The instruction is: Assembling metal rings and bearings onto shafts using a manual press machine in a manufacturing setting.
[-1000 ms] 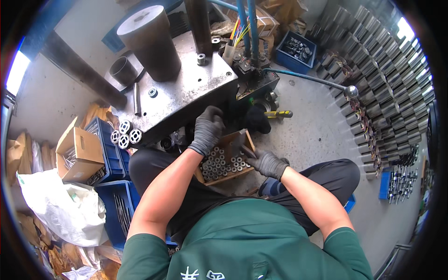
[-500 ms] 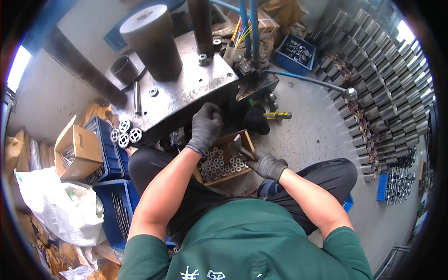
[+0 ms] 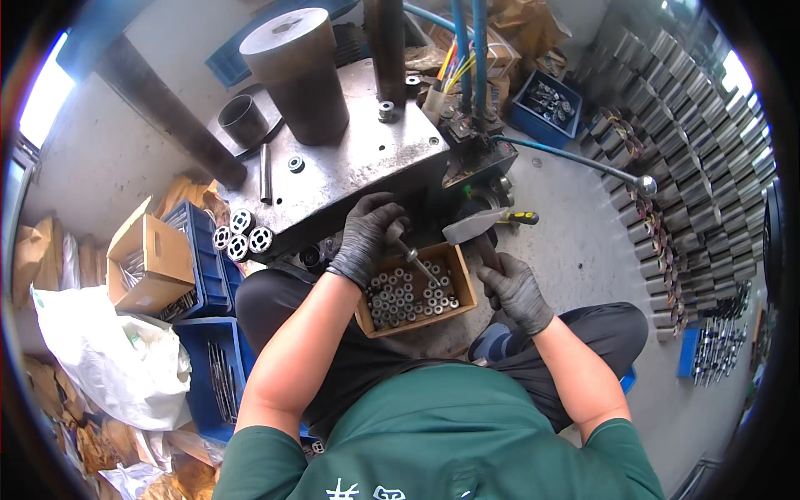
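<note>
My left hand (image 3: 364, 242), in a dark grey glove, is closed around a thin metal shaft (image 3: 423, 267). The shaft slants down to the right over a wooden box (image 3: 364, 315), with a small ring-shaped part around it near my fingers. Many small metal rings (image 3: 392, 297) stand in that box. My gloved right hand (image 3: 518, 293) grips the handle of a hammer (image 3: 475, 226), its flat head raised beyond the box's far right corner. Hammer and shaft are apart.
Beyond my hands stands a steel press table (image 3: 342, 171) with a thick metal cylinder (image 3: 304, 92). Blue crates (image 3: 200, 333) and a cardboard box (image 3: 158, 262) lie left. A yellow-and-black handle (image 3: 521, 217) lies behind the hammer. Stacked metal tubes (image 3: 683, 167) line the right.
The hammer has risen from over the box, up and to the right with my right hand. The shaft in my left hand now shows. The whole view has shifted slightly.
</note>
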A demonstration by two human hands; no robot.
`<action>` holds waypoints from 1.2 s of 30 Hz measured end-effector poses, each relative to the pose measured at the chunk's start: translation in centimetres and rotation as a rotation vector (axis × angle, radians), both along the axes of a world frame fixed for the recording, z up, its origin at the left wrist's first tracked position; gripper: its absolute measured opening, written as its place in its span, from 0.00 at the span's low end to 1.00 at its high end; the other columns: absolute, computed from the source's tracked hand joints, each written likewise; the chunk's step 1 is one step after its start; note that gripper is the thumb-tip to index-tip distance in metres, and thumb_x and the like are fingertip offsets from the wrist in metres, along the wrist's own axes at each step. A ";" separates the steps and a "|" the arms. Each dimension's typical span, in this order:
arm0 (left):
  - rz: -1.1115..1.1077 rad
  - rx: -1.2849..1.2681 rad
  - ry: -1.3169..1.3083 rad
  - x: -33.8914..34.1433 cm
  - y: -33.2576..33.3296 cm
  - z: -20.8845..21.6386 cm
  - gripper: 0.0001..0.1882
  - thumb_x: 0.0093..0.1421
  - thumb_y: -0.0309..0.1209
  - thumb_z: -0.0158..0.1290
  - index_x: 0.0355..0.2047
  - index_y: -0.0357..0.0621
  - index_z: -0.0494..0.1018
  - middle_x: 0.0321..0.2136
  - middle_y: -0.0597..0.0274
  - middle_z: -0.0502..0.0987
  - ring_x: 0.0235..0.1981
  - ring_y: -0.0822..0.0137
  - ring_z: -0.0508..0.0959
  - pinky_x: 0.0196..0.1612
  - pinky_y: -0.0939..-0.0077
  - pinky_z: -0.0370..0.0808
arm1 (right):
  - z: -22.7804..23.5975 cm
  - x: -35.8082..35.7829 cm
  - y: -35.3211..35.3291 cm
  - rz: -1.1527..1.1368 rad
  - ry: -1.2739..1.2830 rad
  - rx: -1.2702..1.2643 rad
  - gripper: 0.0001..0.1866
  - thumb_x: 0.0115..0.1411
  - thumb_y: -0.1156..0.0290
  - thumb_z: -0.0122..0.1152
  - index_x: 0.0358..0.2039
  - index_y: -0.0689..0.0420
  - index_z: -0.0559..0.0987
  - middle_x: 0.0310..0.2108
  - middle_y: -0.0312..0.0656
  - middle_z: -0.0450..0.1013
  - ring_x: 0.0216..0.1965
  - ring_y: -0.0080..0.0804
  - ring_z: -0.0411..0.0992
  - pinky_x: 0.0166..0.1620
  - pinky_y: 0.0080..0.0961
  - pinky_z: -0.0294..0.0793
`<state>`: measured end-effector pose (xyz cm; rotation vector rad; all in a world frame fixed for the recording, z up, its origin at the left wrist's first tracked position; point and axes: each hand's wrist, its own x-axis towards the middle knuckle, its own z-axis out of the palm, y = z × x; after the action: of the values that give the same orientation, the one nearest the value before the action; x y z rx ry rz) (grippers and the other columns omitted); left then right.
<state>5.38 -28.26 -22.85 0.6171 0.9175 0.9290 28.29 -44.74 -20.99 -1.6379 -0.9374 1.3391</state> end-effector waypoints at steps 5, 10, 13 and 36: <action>-0.068 0.279 0.166 0.2 0.4 -0.8 0.16 0.70 0.32 0.51 0.54 0.37 0.72 0.26 0.59 0.79 0.25 0.70 0.79 0.26 0.77 0.75 | 9.2 -0.2 -0.1 -0.143 -0.056 0.667 0.19 0.72 0.50 0.53 0.38 0.55 0.73 0.17 0.32 0.65 0.15 0.20 0.61 0.20 0.20 0.60; -0.009 0.210 0.091 3.6 1.2 -1.6 0.11 0.71 0.30 0.48 0.48 0.39 0.73 0.21 0.58 0.77 0.17 0.69 0.75 0.19 0.78 0.71 | -8.6 1.9 -2.1 0.078 -0.917 0.954 0.16 0.71 0.56 0.51 0.43 0.55 0.79 0.32 0.45 0.78 0.37 0.44 0.78 0.43 0.39 0.75; 0.015 0.688 0.563 2.0 2.3 -6.5 0.10 0.71 0.29 0.48 0.48 0.40 0.73 0.20 0.58 0.77 0.16 0.68 0.74 0.17 0.76 0.70 | -7.3 -0.5 -1.2 0.481 -0.592 0.062 0.19 0.68 0.56 0.57 0.51 0.56 0.77 0.32 0.43 0.79 0.36 0.37 0.78 0.44 0.38 0.75; 0.023 0.256 0.209 0.7 1.8 1.4 0.12 0.71 0.28 0.45 0.52 0.37 0.70 0.20 0.56 0.76 0.15 0.68 0.72 0.14 0.75 0.69 | 7.4 -1.5 -1.0 -0.053 -0.067 0.668 0.14 0.70 0.59 0.57 0.43 0.57 0.72 0.22 0.33 0.67 0.18 0.23 0.62 0.22 0.21 0.63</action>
<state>6.07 -26.50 -21.50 0.9380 1.0003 1.0247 26.75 -45.70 -13.58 -1.1777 -1.2093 0.8063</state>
